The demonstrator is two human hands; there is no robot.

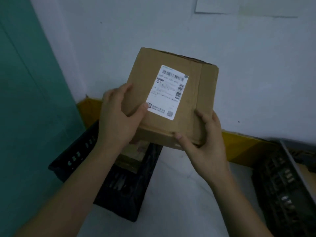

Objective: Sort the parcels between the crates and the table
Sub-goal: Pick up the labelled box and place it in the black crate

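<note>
Parcel [172, 98] gripped by both hands [118, 117] [203, 144]; label print blurred, perhaps unreadable.

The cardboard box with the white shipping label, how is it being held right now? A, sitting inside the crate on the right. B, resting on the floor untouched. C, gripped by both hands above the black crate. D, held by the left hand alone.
C: the left hand and right hand both grip the cardboard box, held up over the black crate.
</note>
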